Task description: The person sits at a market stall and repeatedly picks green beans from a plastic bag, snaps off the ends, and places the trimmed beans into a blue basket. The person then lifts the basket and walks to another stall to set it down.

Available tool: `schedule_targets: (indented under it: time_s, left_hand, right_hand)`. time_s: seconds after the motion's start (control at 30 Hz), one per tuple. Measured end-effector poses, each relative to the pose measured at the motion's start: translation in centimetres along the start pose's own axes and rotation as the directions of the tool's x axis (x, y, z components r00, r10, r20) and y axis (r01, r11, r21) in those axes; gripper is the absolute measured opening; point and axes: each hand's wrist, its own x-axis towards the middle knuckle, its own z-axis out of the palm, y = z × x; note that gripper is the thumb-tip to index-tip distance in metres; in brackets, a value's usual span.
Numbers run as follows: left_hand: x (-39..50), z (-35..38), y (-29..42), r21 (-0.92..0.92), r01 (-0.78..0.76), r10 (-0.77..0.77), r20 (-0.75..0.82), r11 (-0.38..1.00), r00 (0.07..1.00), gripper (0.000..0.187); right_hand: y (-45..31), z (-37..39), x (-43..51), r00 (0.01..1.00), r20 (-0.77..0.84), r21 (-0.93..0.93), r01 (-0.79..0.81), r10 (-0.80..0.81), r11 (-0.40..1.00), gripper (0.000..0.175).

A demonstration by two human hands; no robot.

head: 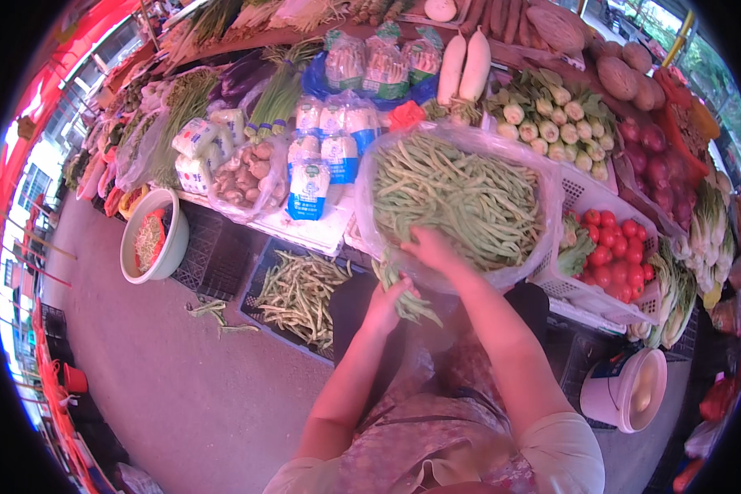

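A large heap of green beans [463, 191] lies in a container lined with a clear plastic bag [370, 185] in front of me. My left hand [388, 304] is closed around a bunch of green beans [415, 307] just below the near left rim. My right hand [431, 248] rests at the near edge of the heap, fingers towards the beans; whether it grips any cannot be told. Below and to the left, a dark blue plastic crate [290, 339] holds more beans [302, 296], paler ones.
Right of the heap, a white plastic basket [546, 272] holds tomatoes [617, 247]. Bagged mushrooms [247, 176] and packaged white mushrooms [309, 188] stand to the left. A pale basin [179, 238] stands farther left, a white bucket [599, 395] low at right. Bean scraps [213, 312] lie on the floor.
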Motion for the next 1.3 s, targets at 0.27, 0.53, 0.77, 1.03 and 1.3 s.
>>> schedule_targets:
  time_s: [0.27, 0.53, 0.77, 1.03, 1.3]
  left_hand:
    - [-0.6, 1.6, 0.0, -0.027, 0.031, -0.031, -0.03, 0.999, 0.999, 0.017]
    - [-1.7, 5.7, 1.1, 0.166, -0.147, 0.144, 0.03, 0.975, 0.989, 0.013]
    - [-2.2, 11.4, 3.1, 0.427, -0.357, 0.349, 0.1, 0.831, 0.932, 0.014]
    - [-1.7, 13.5, 1.8, 0.421, -0.378, 0.383, 0.078, 0.825, 0.921, 0.027]
    - [-1.4, 12.4, 0.9, 0.237, -0.265, 0.242, 0.125, 0.934, 0.962, 0.036]
  right_hand:
    - [-1.3, -10.2, -3.1, 0.982, 0.17, 0.828, -0.189, 0.084, 0.528, 0.039]
    - [2.3, -8.7, -6.8, 0.97, 0.2, 0.972, -0.179, -0.137, 0.149, 0.033]
    - [0.1, -10.5, -10.2, 0.982, 0.15, 0.979, -0.131, -0.116, 0.154, 0.033]
    - [-3.2, -11.9, -11.8, 0.998, -0.035, 0.725, 0.063, -0.055, 0.686, 0.027]
    - [-3.5, -10.7, -11.5, 0.995, -0.086, 0.602, 0.011, 0.052, 0.799, 0.028]
